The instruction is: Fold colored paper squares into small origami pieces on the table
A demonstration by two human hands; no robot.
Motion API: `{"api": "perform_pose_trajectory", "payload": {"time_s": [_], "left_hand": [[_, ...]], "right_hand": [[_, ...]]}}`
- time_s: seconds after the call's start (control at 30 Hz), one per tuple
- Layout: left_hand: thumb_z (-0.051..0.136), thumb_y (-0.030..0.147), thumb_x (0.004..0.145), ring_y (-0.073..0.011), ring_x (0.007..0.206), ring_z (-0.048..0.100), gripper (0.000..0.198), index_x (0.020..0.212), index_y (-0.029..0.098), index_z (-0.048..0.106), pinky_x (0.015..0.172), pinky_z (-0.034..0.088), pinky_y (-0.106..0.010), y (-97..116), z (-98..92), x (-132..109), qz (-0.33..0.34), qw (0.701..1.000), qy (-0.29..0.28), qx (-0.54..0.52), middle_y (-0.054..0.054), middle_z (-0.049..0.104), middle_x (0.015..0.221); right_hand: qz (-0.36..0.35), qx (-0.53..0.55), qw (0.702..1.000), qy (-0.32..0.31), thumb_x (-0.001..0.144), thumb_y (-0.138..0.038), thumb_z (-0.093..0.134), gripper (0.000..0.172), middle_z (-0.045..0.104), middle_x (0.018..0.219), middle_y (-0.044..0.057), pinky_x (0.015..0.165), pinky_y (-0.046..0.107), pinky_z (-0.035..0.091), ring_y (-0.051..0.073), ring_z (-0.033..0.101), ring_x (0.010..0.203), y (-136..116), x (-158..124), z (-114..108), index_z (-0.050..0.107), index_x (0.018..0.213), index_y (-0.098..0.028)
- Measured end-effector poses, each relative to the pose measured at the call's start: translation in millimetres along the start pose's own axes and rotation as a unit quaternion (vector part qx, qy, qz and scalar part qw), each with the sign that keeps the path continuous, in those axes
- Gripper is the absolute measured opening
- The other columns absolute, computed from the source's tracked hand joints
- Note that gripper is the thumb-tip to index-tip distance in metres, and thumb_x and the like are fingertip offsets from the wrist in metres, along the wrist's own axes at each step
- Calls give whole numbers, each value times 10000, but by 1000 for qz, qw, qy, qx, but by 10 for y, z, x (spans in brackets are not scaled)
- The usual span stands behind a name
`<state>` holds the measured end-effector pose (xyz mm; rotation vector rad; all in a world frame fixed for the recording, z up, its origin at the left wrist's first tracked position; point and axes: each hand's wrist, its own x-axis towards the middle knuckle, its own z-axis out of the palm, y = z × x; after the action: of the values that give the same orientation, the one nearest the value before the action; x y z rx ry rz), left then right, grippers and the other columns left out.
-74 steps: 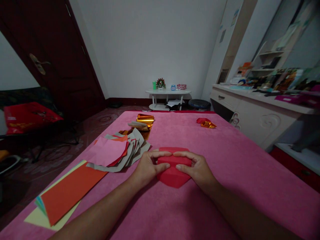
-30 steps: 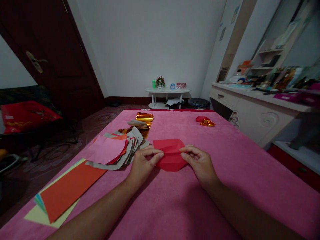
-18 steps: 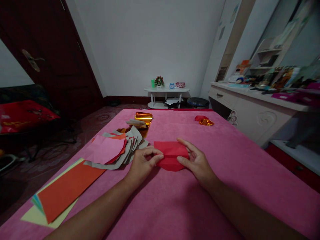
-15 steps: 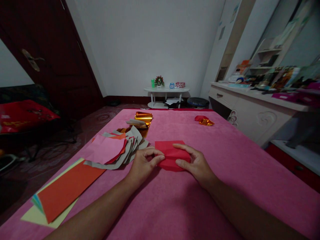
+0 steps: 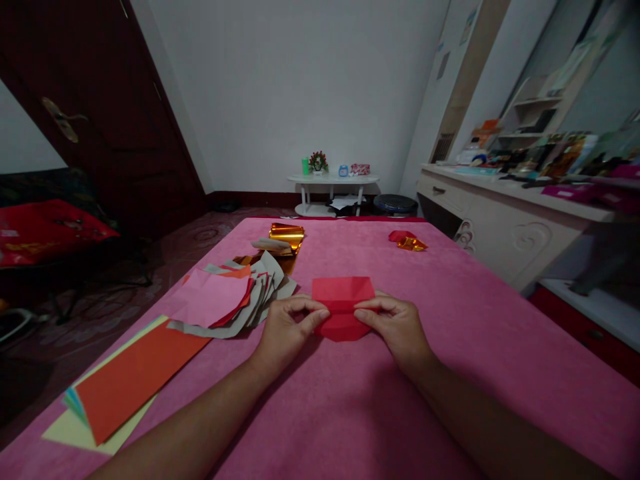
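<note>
A sheet of red paper (image 5: 343, 291) with crosswise creases is held up just over the pink cloth, in the middle of the head view. My left hand (image 5: 295, 321) pinches its left edge between thumb and fingers. On the opposite edge, my right hand (image 5: 396, 324) has the same kind of pinch, level with the left. The paper's upper part stands flat above the fingers, and its lower part bends toward me with cut-off corners. The fingertips behind the sheet are hidden.
Left of my hands lies a messy pile of pink and grey paper (image 5: 215, 297), with a gold foil roll (image 5: 287, 235) behind it. Orange paper sheets (image 5: 140, 377) lie nearer me. Small red and gold folded pieces (image 5: 411, 244) sit at the far right of the pink cloth (image 5: 320, 420).
My right hand has slid off the paper's face to its right edge and now pinches there. The sheet's upper part shows more fully. My left hand stays in place.
</note>
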<state>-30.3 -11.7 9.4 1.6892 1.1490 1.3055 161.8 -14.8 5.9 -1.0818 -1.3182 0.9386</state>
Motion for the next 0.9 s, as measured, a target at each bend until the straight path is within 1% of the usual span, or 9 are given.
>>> {"api": "perform_pose_trajectory", "payload": {"time_s": [0.13,0.23,0.27,0.37,0.43,0.5,0.57,0.77,0.9], "left_hand": [[684,232,723,-130,597,584,105,660,154,716,578,441,-218,17,8,-13,-12,1000,-1,11,-33,681,643],[697,236,710,-128,600,574,85,698,154,716,580,437,-219,-2,14,-21,6,1000,-1,31,-31,682,660],[706,239,703,-127,606,571,97,752,157,723,581,437,-218,-11,14,-23,15,999,2,33,-29,684,678],[727,248,688,-130,627,576,281,959,174,717,589,450,-221,-30,10,-29,25,999,12,35,-28,700,748],[723,254,697,-140,649,595,318,1006,183,713,612,466,-233,-34,0,-29,22,999,10,46,-37,716,785],[715,256,708,-155,682,619,277,977,186,728,645,482,-248,-36,-11,-24,24,998,13,56,-48,727,811],[711,257,715,-166,714,633,237,940,188,739,672,490,-258,-43,-20,-18,29,997,23,62,-53,732,826],[716,265,710,-170,726,638,195,885,181,744,681,487,-259,-72,-21,2,8,998,40,54,-50,730,807],[734,271,688,-163,707,620,238,902,166,733,649,473,-247,-71,-20,4,-13,999,36,34,-43,717,785]], "right_hand": [[37,46,998,27,561,-315,806,204,649,605,11,537,254,473,143,585,565,44,-10,-5,673,624,-173],[51,69,996,31,547,-322,820,269,646,600,2,527,243,473,142,596,555,58,-12,-4,622,658,-176],[54,81,995,25,551,-320,819,291,660,631,6,542,249,484,148,611,573,54,-12,-3,615,704,-180],[64,122,990,2,574,-303,810,409,713,800,40,629,290,525,183,664,684,29,-13,0,608,912,-194],[65,139,988,-6,594,-290,800,474,720,907,62,698,312,533,200,678,777,22,-10,0,604,1016,-202],[62,145,988,-5,600,-282,797,476,718,953,74,746,322,529,208,676,837,30,-2,-5,619,1033,-197],[59,138,989,2,592,-279,801,453,719,936,76,752,321,526,207,671,844,46,6,-12,644,1007,-185],[48,106,992,41,586,-256,808,344,702,804,32,688,269,513,156,638,736,75,16,-39,698,905,-191],[50,126,990,24,588,-247,805,358,706,821,38,689,269,518,164,645,756,76,18,-40,694,923,-193]]}}
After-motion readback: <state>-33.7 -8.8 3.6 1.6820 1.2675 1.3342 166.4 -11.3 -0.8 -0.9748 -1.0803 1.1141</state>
